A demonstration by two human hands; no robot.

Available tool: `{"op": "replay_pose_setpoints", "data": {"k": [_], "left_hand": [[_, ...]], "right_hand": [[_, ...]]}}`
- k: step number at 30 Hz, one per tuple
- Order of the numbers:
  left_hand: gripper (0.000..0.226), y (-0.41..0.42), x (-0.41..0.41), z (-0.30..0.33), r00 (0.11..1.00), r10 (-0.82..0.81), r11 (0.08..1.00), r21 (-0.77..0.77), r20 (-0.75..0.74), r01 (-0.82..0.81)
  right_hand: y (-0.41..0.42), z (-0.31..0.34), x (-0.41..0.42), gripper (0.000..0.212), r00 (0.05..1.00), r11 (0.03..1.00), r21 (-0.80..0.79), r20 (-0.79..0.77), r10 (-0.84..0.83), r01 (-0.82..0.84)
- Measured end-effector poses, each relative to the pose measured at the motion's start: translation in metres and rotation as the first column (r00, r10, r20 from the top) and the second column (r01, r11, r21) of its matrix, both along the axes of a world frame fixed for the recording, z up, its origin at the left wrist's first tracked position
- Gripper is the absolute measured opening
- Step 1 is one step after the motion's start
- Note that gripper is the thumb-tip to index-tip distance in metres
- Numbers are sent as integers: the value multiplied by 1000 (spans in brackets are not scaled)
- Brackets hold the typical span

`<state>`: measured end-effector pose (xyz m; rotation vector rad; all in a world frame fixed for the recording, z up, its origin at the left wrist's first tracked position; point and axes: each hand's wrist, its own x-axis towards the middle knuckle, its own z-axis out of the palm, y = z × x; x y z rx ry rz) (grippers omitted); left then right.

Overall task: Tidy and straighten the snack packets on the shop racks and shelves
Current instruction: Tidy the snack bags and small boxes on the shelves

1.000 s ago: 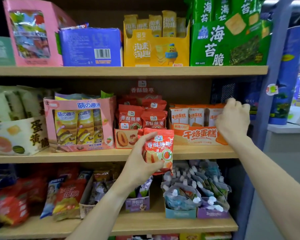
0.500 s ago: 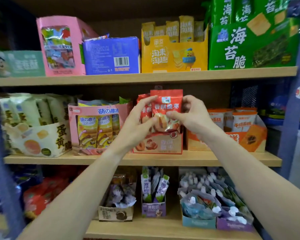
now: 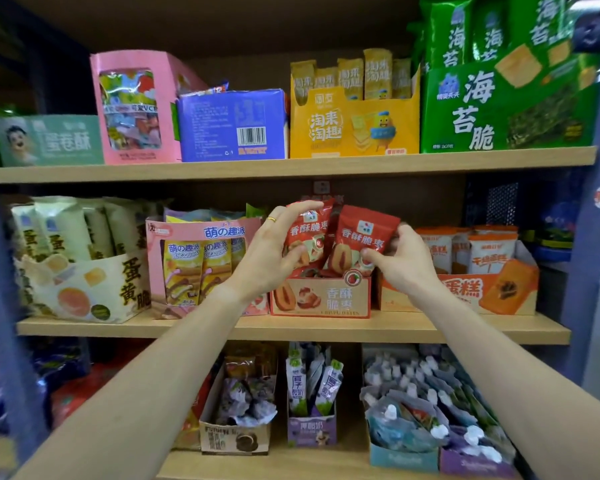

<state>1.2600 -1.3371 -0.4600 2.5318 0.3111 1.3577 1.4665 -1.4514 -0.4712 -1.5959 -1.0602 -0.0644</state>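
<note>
On the middle wooden shelf (image 3: 326,329), both hands grip red packets (image 3: 361,237).

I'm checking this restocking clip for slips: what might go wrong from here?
1. The two red packets tilt apart in the display box; released like this, one may flop forward off the shelf.
2. The left hand and right hand grip them by the faces, which may crease them.

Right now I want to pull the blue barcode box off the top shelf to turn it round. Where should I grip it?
Probably grip the blue box by its top and bottom edges from the front: the pink box and yellow carton crowd both sides, leaving only its front face exposed.
</note>
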Motion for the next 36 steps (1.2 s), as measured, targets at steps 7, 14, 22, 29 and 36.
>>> {"op": "replay_pose_setpoints", "data": {"k": [7, 14, 22, 29, 36], "left_hand": [[59, 0, 3, 5, 999, -24, 997, 68, 42, 21], [58, 0, -3, 17, 998, -52, 998, 37, 36, 51], [57, 9, -12, 27, 998, -54, 998, 38, 44, 53], [61, 17, -10, 21, 995, -27, 1000, 6, -100, 27], [57, 29, -11, 24, 957, -18, 992, -126, -290, -19]], "right_hand": [[7, 5, 0, 64, 979, 977, -197, 199, -46, 86], [13, 4, -3, 69, 963, 958, -233, 249, -106, 166], [-3, -14, -30, 42, 910, 933, 309, 304, -281, 185], [16, -29, -74, 40, 760, 995, -93, 646, 74, -18], [22, -37, -72, 34, 810, 996, 50, 578, -93, 78]]}}
